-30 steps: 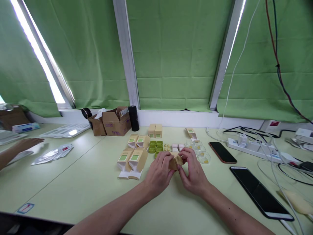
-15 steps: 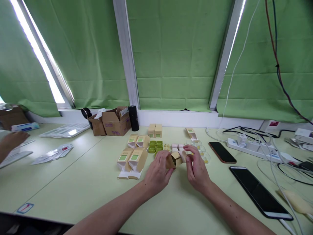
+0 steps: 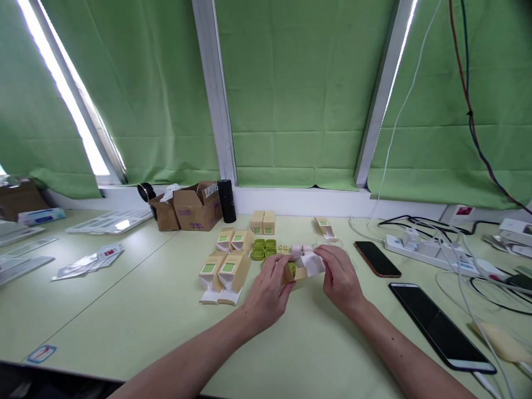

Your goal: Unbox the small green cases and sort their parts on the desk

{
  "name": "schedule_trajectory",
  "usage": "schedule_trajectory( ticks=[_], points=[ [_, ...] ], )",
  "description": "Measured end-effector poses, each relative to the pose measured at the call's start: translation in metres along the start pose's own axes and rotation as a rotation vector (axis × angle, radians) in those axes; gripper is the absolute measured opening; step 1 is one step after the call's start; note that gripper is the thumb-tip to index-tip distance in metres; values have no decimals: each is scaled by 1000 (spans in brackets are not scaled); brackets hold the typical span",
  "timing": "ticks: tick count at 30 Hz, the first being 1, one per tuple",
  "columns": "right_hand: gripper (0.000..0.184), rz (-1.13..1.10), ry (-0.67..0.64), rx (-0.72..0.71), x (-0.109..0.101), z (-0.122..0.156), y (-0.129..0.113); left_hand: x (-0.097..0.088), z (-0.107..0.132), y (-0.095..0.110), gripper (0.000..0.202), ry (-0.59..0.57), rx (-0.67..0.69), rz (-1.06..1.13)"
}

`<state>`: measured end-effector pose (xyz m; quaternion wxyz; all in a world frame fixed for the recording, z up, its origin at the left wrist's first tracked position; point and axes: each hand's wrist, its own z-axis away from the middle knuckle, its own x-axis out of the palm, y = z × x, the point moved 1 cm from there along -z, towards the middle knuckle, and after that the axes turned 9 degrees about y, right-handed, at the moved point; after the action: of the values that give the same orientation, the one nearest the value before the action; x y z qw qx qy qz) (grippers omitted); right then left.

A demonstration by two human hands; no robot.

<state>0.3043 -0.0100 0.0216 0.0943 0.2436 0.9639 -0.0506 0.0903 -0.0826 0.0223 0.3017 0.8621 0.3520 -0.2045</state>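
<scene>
Between my two hands is a small kraft cardboard box [image 3: 301,275] with its top open and something green showing inside. My left hand [image 3: 266,291] is closed around the box's left side. With my right hand [image 3: 343,278] I pinch the white-lined flap [image 3: 313,265] at the box's right. Beyond the hands lie green cups [image 3: 258,253], small yellow pieces [image 3: 284,249] and pale pink pieces [image 3: 297,250], partly covered by my fingers. To the left stand several similar boxes [image 3: 234,269] with green labels, the front ones with their white-lined flaps spread out.
Two boxes [image 3: 263,223] stand at the back, and another opened one [image 3: 324,226] lies further right. Two phones [image 3: 377,259] and a power strip [image 3: 432,252] with tangled cables are on the right. Brown cartons [image 3: 197,208], a black cylinder [image 3: 226,200] and plastic trays [image 3: 108,222] sit leftward.
The held box has turned so its opening and green content show, and its flap is bent outward to the right. Another person's hand at the far left has gone out of view.
</scene>
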Motion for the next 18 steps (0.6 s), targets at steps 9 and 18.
schedule_trajectory(
  ticks=[9,18],
  points=[
    [43,-58,-62,15,5,5,-7,3,2,-5,73,-9,-11,7],
    [38,-113,-115,51,6,1,-20,4,3,-8,69,16,-37,0]
  ],
)
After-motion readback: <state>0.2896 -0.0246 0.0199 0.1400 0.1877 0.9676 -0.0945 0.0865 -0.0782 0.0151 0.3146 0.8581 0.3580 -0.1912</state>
